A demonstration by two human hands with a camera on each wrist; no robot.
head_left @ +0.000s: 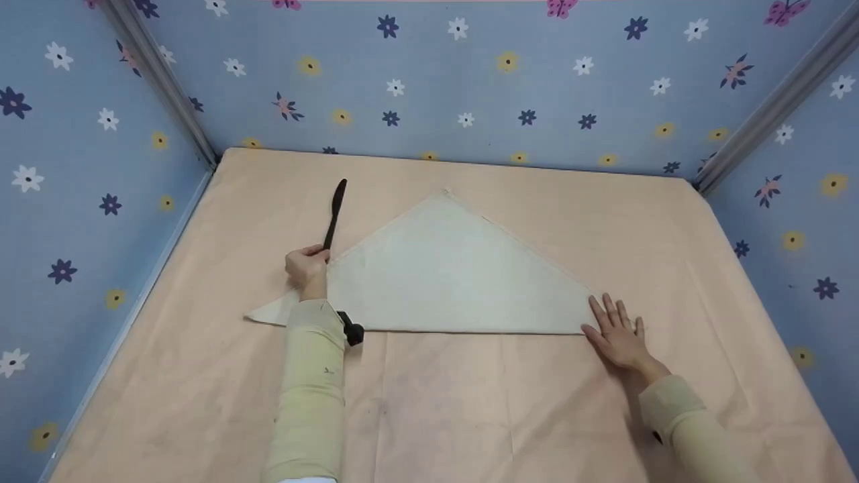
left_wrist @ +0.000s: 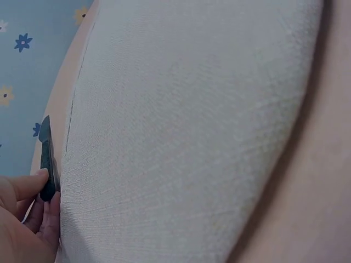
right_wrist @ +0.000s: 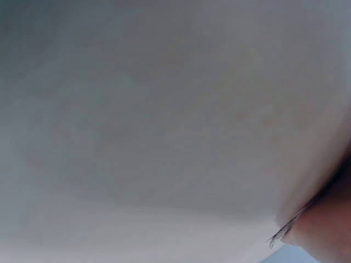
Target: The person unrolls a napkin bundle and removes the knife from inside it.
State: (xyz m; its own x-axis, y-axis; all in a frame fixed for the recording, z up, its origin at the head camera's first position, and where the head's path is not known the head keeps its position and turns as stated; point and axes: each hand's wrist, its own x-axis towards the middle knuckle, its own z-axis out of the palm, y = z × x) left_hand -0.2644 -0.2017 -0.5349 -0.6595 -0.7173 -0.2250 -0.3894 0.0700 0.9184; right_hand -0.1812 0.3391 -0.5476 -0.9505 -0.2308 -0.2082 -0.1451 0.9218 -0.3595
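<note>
A pale cloth (head_left: pixel 456 268) lies folded into a wide triangle, its peak at the back and its long fold facing the person. My left hand (head_left: pixel 308 270) grips a black knife (head_left: pixel 337 204) by one end, with the rest pointing away toward the back. In the left wrist view the thumb and fingers pinch the knife (left_wrist: pixel 46 159) right beside the edge of the cloth (left_wrist: pixel 175 131). My right hand (head_left: pixel 621 339) has its fingers spread at the cloth's right corner, covering the tip. The right wrist view is blurred, with part of a finger (right_wrist: pixel 323 227) at the lower right.
A peach-coloured cover (head_left: pixel 456 416) with light creases spreads over the table. Blue walls with a flower pattern (head_left: pixel 429 80) stand at the back and both sides, joined by grey metal posts (head_left: pixel 161 74) at the corners.
</note>
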